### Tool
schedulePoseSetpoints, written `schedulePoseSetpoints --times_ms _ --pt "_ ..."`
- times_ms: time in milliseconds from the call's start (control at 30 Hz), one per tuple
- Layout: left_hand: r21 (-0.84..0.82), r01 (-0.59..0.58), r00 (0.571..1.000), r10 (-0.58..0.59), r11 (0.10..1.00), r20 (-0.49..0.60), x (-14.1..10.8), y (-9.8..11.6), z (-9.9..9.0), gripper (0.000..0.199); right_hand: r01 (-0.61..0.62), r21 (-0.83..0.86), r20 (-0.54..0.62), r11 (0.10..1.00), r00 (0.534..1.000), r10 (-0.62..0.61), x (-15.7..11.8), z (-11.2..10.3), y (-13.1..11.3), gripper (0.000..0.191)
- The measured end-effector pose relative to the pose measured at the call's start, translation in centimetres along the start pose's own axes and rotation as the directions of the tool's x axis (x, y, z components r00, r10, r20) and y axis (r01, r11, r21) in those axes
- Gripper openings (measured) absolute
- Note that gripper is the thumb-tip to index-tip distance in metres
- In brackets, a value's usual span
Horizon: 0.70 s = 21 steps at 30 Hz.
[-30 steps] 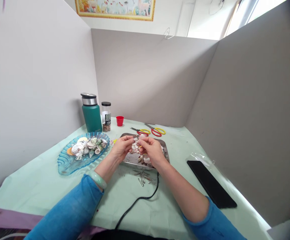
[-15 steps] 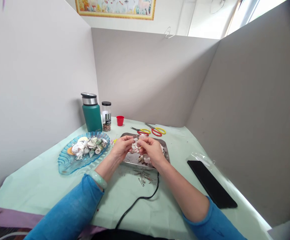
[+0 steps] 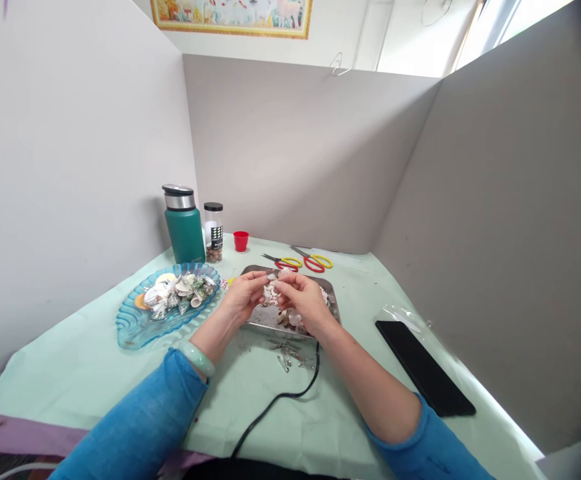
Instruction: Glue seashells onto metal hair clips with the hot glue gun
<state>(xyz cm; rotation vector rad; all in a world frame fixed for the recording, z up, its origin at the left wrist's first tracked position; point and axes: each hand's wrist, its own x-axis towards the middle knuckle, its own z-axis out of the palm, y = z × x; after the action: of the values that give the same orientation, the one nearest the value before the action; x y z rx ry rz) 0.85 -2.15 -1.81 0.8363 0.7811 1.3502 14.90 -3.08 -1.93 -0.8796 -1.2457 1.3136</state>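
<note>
Over the metal tray (image 3: 257, 325), my left hand (image 3: 245, 293) and my right hand (image 3: 304, 300) almost meet, fingers pinched. Between the fingertips is a small pale piece (image 3: 271, 277) that looks like a seashell; its exact shape is too small to make out. Beneath the hands, the tray holds more shells (image 3: 290, 319) and whitish-pink bits, partly hidden by my right hand. A pale green bangle (image 3: 198, 359) circles my left wrist. In front of the tray lie several small metal pins or clips (image 3: 286, 353).
To the left, a blue glass dish (image 3: 133, 337) holds shells. Behind it stand a green bottle (image 3: 185, 233), a jar (image 3: 213, 233) and a red cup (image 3: 241, 241). Two scissors (image 3: 315, 261) lie behind the tray. A black cable (image 3: 280, 396) runs frontward; a black slab (image 3: 425, 367) lies right.
My right fingertips have shifted slightly on the small piece. Both hands otherwise stay in nearly the same place above the tray.
</note>
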Motion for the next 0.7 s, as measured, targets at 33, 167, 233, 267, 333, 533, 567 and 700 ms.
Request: schedulePoseSetpoints --times_ms 33,167,233,267,333,533,567,700 --pt "-0.004 0.004 1.000 -0.004 1.000 -0.001 -0.02 0.02 0.02 0.023 0.001 -0.007 0.006 1.000 1.000 -0.001 0.02 -0.03 0.04 0.029" --pt "-0.020 0.016 1.000 -0.016 1.000 -0.003 -0.05 0.09 0.07 0.023 0.007 -0.054 0.016 0.998 1.000 -0.006 0.05 -0.17 0.07 0.026" --pt "-0.021 0.022 1.000 -0.022 1.000 0.000 -0.04 0.10 0.06 0.023 0.017 -0.075 0.011 0.997 1.000 -0.016 0.06 -0.20 0.08 0.025" --pt "-0.021 0.024 1.000 -0.023 1.000 0.002 -0.03 0.09 0.04 0.023 0.021 -0.082 0.009 0.996 1.000 -0.020 0.07 -0.21 0.11 0.025" --pt "-0.018 0.023 1.000 -0.023 1.000 0.004 -0.01 0.06 0.01 0.024 0.032 -0.090 0.011 0.995 0.999 -0.031 0.10 -0.23 0.20 0.025" --pt "-0.004 0.007 1.000 -0.007 1.000 0.006 -0.01 -0.06 -0.03 0.024 0.030 -0.097 0.005 0.995 1.000 -0.030 0.09 -0.21 0.17 0.024" --pt "-0.001 0.006 1.000 -0.006 1.000 0.008 -0.02 -0.07 -0.02 0.024 0.026 -0.099 0.001 0.995 1.000 -0.026 0.09 -0.20 0.12 0.024" --pt "-0.001 -0.001 1.000 0.001 1.000 0.013 0.04 -0.10 -0.06 0.022 0.021 -0.102 -0.015 0.995 1.000 -0.023 0.09 -0.21 0.06 0.025"
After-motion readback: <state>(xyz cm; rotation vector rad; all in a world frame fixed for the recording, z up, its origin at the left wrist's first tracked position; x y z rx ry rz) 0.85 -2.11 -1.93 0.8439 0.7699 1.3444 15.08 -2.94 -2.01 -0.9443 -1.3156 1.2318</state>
